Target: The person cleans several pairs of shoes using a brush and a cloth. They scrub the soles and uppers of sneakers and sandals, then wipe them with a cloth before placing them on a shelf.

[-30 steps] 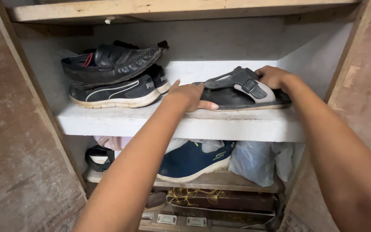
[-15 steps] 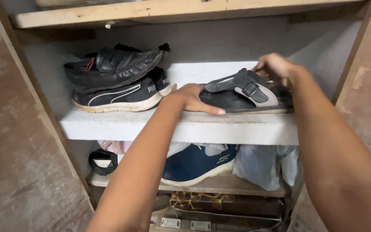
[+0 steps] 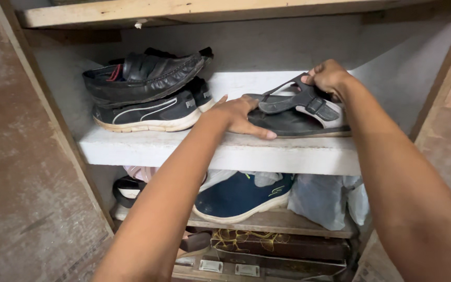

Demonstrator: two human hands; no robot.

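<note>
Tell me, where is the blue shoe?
In the head view, the blue shoe sits on the lower wooden shelf, near the middle, under the white shelf, with a pale plastic bag on its right.

Wooden cupboard with a white shelf, grey back wall

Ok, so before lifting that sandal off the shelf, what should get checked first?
1. Right hand has the sandal by its strap: ok, fingers pinch the strap.
2. Left hand steadies the toe end: ok, it lies on the front.
3. Sole leaves the shelf freely: cannot tell, heel is hidden behind the arm.
4. Stacked shoes stay out of the way: ok, they sit apart, to the left.
5. Room above under the board: ok.
</note>
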